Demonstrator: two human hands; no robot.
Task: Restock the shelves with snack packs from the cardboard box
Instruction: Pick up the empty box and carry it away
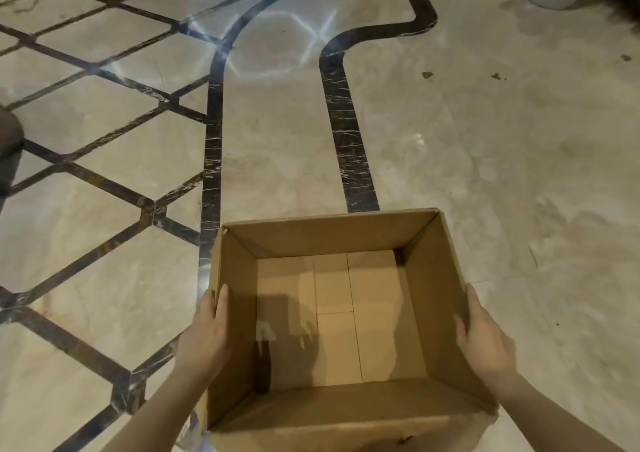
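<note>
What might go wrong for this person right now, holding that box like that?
The cardboard box is held only by flat palms, the left hand and right hand pressing its side walls, so it might slip. It looks empty, with no snack packs left to shelve. The glossy floor may be slippery.

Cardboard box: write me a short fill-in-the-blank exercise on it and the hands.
1. The cardboard box holds ___ snack packs.
2. The left hand presses the box's ___ wall.
3. The right hand presses its ___ wall.
4. The box's top is ___.

Missing words: no; left; right; open
</note>
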